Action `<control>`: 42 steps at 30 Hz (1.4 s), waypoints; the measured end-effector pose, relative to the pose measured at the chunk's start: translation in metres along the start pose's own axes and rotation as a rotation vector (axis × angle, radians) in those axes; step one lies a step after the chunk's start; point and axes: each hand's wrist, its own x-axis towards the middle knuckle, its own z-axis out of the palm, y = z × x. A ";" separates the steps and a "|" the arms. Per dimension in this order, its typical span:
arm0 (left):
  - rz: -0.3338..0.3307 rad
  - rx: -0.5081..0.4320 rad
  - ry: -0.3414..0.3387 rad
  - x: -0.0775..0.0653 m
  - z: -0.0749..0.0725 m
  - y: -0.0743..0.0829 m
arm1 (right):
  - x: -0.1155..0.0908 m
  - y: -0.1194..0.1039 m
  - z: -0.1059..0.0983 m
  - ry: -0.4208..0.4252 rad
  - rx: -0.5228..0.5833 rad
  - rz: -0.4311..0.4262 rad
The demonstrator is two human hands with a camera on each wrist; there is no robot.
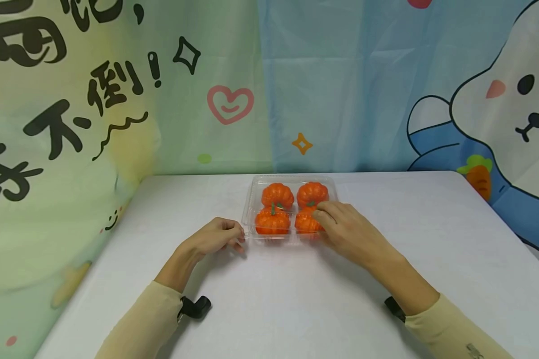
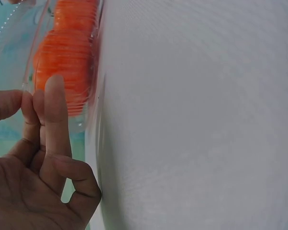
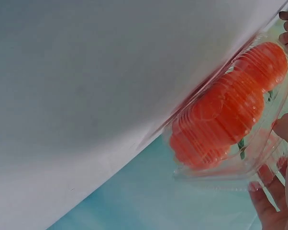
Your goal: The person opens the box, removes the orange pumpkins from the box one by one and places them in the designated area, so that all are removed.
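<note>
A clear plastic box (image 1: 250, 207) lies on the white table, holding several orange mini pumpkins (image 1: 273, 222) with green stems. At its front left corner is my left hand (image 1: 213, 236), and the left wrist view shows thumb and index finger pinching the rim while the other fingers stand apart. My right hand (image 1: 355, 233) reaches over the front right side and partly hides one pumpkin. From the right wrist, the thumb (image 3: 286, 128) lies on the near side of the clear edge, with fingers (image 3: 264, 203) round the other side, gripping it.
The white table (image 1: 278, 304) stretches out in front of and to both sides of the box. Behind it hangs a printed cloth backdrop (image 1: 314, 89), close to the table's far edge. A black wrist camera (image 1: 196, 306) sits at the left sleeve.
</note>
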 end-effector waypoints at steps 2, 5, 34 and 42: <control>-0.001 -0.004 -0.002 0.000 0.000 0.000 | -0.002 0.001 -0.002 -0.018 -0.007 0.010; -0.001 -0.006 0.000 -0.001 -0.001 0.000 | -0.005 0.001 -0.003 -0.022 -0.024 0.013; 0.065 -0.025 -0.001 -0.001 -0.001 0.001 | -0.005 0.017 -0.002 0.129 0.009 -0.128; 0.070 -0.028 -0.015 0.000 0.001 0.000 | 0.000 0.023 -0.011 0.193 0.094 -0.087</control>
